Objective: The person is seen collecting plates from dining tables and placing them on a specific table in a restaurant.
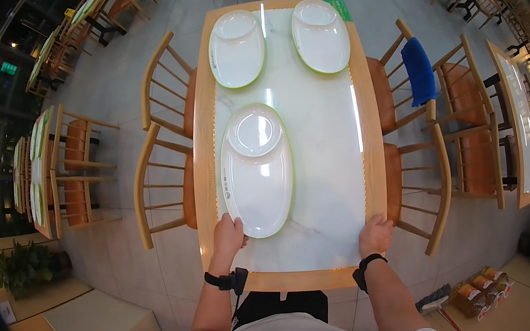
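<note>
On a marble-look table with a wooden rim (304,280) lie three white oval plates with green edges. The nearest plate (260,191) is at the left, and a small round white dish (255,131) shows at its far end. My left hand (228,234) is at this plate's near left edge; its curled fingers are partly hidden, so its grip is unclear. My right hand (376,235) rests with bent fingers on the table's right wooden rim. The far left plate (238,62) and far right plate (323,49) each have a round part at the far end.
Wooden chairs with brown seats flank the table; a blue cloth (418,71) hangs on a right chair (384,88). A green card (338,10) lies at the far right corner. Bottles of yellowish liquid (481,290) and a duster (432,298) are at lower right, a pale cabinet (101,324) at lower left.
</note>
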`<state>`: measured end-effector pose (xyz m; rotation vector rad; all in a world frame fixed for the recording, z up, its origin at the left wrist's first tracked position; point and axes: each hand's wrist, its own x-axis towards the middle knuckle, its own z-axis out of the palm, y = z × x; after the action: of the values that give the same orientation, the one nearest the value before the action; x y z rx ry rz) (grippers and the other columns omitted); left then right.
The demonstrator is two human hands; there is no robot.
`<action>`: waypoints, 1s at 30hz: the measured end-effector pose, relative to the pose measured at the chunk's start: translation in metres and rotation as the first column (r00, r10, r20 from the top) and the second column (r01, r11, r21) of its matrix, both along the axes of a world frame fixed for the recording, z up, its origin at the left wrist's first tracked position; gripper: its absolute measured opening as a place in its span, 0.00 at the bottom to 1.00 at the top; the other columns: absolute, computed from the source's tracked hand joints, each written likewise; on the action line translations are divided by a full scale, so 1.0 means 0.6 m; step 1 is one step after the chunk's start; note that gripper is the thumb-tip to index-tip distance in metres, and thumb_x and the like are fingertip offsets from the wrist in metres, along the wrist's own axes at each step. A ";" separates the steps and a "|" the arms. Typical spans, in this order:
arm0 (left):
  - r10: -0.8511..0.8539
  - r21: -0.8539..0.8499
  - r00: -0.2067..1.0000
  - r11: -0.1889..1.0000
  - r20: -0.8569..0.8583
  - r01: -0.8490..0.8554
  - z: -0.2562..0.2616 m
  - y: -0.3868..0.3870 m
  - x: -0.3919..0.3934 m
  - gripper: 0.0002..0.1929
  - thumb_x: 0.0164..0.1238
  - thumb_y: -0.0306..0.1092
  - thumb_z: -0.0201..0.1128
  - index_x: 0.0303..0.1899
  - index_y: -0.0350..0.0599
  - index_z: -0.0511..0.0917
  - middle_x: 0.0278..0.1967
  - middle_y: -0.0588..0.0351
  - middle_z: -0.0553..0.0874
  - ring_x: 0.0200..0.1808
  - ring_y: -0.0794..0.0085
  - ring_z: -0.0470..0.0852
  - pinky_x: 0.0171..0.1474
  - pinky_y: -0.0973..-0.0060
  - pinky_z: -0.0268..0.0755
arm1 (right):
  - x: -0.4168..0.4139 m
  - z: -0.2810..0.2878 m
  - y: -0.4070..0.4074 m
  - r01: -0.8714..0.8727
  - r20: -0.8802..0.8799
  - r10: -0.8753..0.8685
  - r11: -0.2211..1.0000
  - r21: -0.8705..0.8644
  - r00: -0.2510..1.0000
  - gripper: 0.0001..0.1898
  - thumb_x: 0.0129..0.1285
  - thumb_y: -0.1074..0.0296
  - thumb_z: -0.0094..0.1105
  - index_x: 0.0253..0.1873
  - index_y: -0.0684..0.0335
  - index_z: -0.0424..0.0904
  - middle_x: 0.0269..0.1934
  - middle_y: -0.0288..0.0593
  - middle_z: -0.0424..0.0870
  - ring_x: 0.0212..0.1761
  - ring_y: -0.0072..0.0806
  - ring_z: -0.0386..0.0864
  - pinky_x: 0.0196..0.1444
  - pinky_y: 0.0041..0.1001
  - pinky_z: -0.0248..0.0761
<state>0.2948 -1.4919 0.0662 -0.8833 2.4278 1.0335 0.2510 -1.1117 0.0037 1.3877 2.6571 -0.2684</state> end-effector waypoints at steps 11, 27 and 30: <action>0.125 -0.266 0.887 0.927 -0.445 -0.264 -0.017 -0.072 -0.052 0.20 0.79 0.46 0.56 0.43 0.34 0.82 0.35 0.39 0.88 0.40 0.44 0.87 0.47 0.53 0.78 | -0.005 0.014 -0.009 0.032 -0.002 -0.032 0.999 -0.021 0.999 0.25 0.74 0.47 0.43 0.47 0.68 0.77 0.49 0.59 0.84 0.52 0.58 0.81 0.53 0.53 0.74; 0.399 -0.397 0.915 0.831 -0.063 -0.390 -0.073 -0.144 -0.200 0.35 0.83 0.58 0.34 0.55 0.36 0.83 0.48 0.32 0.88 0.52 0.36 0.85 0.57 0.49 0.76 | -0.009 0.020 -0.020 0.067 -0.045 -0.070 0.996 -0.065 0.997 0.24 0.75 0.47 0.41 0.47 0.67 0.76 0.47 0.63 0.84 0.50 0.64 0.80 0.52 0.56 0.71; 0.408 -0.456 0.911 0.799 -0.066 -0.391 -0.094 -0.150 -0.194 0.34 0.83 0.58 0.36 0.51 0.38 0.85 0.47 0.37 0.89 0.50 0.38 0.86 0.54 0.48 0.77 | -0.008 0.012 -0.016 0.035 -0.097 -0.041 0.998 -0.060 0.995 0.23 0.76 0.49 0.42 0.47 0.67 0.76 0.46 0.63 0.84 0.49 0.64 0.80 0.52 0.57 0.71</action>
<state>0.1782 -1.5821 0.0098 -1.6175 2.5580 0.5407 0.2465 -1.1214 0.0112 1.4440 2.6789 -0.4246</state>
